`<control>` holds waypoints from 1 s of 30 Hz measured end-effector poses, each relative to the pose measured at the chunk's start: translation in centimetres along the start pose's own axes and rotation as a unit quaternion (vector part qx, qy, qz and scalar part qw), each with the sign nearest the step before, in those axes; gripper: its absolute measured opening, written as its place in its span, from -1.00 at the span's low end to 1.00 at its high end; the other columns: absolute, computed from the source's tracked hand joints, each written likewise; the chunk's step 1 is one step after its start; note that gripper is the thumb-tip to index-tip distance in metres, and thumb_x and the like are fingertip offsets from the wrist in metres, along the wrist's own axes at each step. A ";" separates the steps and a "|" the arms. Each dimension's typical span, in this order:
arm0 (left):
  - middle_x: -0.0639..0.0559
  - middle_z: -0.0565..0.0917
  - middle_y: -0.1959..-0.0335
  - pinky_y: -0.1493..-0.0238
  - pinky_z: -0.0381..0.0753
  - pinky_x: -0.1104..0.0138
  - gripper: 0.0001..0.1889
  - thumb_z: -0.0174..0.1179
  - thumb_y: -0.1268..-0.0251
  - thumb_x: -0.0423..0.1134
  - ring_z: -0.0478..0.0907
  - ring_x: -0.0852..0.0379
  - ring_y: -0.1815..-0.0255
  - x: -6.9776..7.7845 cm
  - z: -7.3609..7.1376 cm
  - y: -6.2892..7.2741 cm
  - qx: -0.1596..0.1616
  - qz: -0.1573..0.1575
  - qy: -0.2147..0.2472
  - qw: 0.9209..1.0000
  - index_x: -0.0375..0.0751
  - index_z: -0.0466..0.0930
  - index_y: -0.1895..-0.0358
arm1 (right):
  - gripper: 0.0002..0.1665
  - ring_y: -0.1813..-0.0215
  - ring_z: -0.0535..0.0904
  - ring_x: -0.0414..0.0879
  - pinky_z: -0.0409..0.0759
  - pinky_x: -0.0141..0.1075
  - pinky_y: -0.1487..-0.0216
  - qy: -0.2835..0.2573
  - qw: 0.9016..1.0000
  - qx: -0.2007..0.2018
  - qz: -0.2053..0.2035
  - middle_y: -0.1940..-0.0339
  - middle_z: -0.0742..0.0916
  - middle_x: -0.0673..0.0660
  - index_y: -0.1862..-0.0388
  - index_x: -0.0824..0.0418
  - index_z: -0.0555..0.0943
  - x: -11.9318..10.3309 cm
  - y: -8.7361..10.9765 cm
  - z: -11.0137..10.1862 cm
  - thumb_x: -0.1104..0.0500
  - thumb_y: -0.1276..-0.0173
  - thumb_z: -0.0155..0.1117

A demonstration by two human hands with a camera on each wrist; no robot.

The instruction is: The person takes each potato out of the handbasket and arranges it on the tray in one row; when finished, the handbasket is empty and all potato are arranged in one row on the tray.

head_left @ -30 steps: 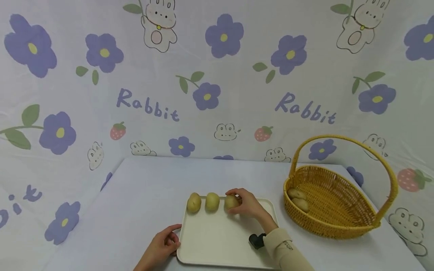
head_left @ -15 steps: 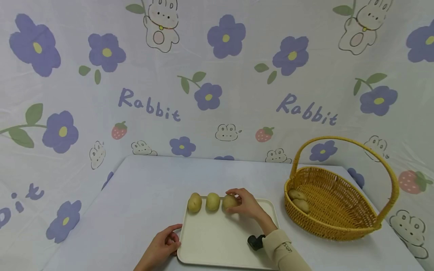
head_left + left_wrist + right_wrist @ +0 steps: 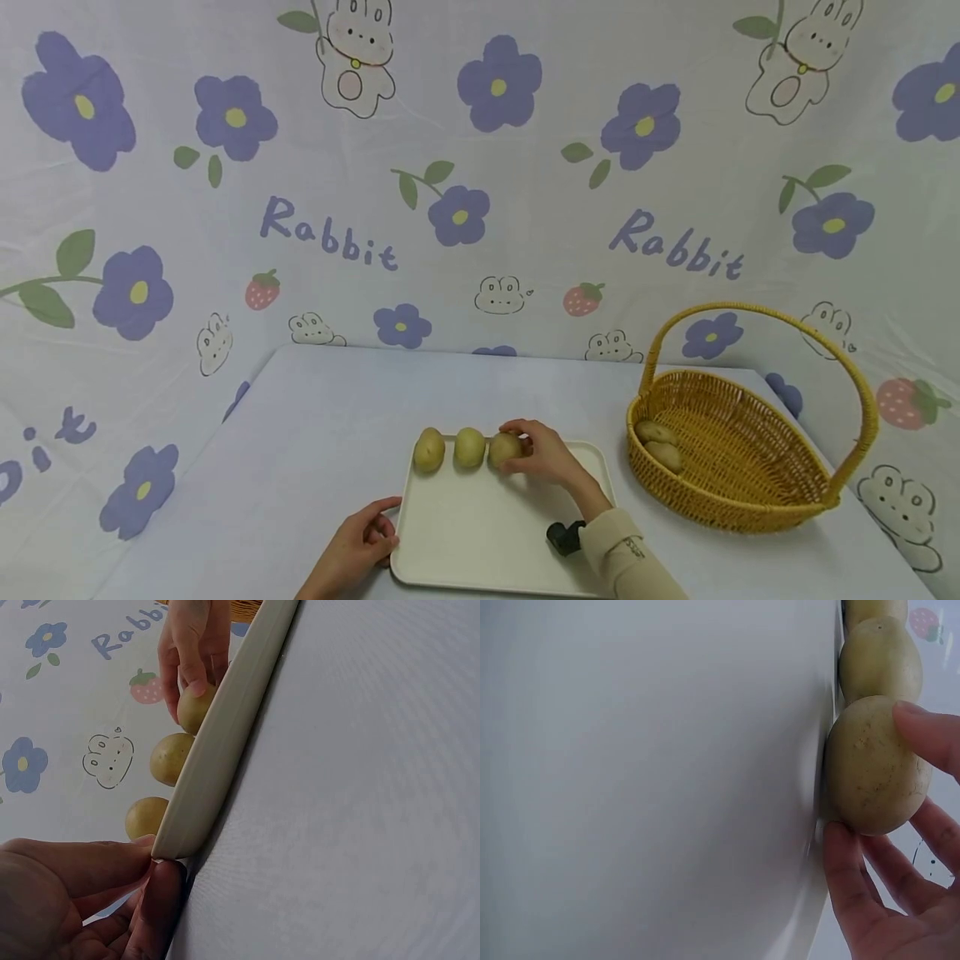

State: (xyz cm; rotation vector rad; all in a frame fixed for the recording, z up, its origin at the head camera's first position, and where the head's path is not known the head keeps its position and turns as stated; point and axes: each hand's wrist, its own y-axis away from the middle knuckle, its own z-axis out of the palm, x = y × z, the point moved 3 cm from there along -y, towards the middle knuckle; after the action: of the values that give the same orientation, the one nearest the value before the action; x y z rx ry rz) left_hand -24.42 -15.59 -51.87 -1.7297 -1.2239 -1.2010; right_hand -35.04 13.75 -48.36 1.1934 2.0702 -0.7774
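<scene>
Three potatoes stand in a row along the far edge of a cream tray [image 3: 472, 533]. My right hand [image 3: 553, 458] holds the rightmost potato [image 3: 874, 769] between thumb and fingers, with the potato at the tray's far rim. Beside it is the middle potato [image 3: 469, 448], and the third potato [image 3: 429, 450] sits in the far left corner. At the tray's left side, my left hand [image 3: 358, 542] pinches the edge. In the left wrist view its thumb [image 3: 97, 862] is at the rim and a finger lies below.
A woven basket [image 3: 738, 508] with a tall handle stands right of the tray, two potatoes [image 3: 664, 455] at its left side. A black device [image 3: 564, 538] sits at the right wrist. Behind the white table [image 3: 315, 417] hangs a patterned cloth [image 3: 525, 208].
My right hand has slid the rightmost potato a little to the left, closer to the middle one. The left hand keeps its place on the tray edge.
</scene>
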 end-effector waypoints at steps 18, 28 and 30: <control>-0.04 0.48 0.39 0.51 0.50 0.47 -0.47 0.17 -0.13 -0.48 0.39 0.32 0.57 0.1 -0.2 -0.1 0.001 0.003 -0.013 1.000 -0.50 0.31 -0.22 | -0.35 -0.10 0.45 0.25 0.51 -0.03 -0.04 -0.040 0.997 0.054 0.035 -0.18 0.48 0.30 -0.23 0.22 0.43 -1.1 0.4 -5.8 0.20 -0.14 0.39; -0.04 0.48 0.39 0.52 0.48 0.47 -0.46 0.18 -0.13 -0.47 0.37 0.31 0.58 0.0 -0.3 -0.1 0.002 -0.002 -0.006 1.000 -0.49 0.31 -0.22 | -0.43 -0.09 0.46 -0.04 0.52 -0.26 0.04 -0.065 0.983 0.152 0.074 -0.22 0.44 0.27 -0.25 0.32 0.38 1.0 4.2 -17.8 0.12 -0.33 0.21; -0.05 0.48 0.39 0.51 0.49 0.47 -0.46 0.18 -0.14 -0.47 0.37 0.31 0.57 0.0 -0.2 -0.1 -0.004 -0.005 0.000 1.000 -0.49 0.30 -0.23 | -0.44 0.00 0.45 -0.24 0.50 -0.33 0.08 -0.053 0.980 0.167 0.091 -0.17 0.46 0.22 -0.25 0.30 0.38 2.2 5.5 -19.6 0.07 -0.35 0.18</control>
State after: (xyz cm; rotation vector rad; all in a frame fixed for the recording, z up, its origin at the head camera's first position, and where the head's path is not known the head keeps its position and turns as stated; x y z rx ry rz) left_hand -24.60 -15.75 -51.83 -1.7317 -1.2302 -1.2125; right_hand -35.29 31.73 -38.51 1.4625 1.7587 -1.1053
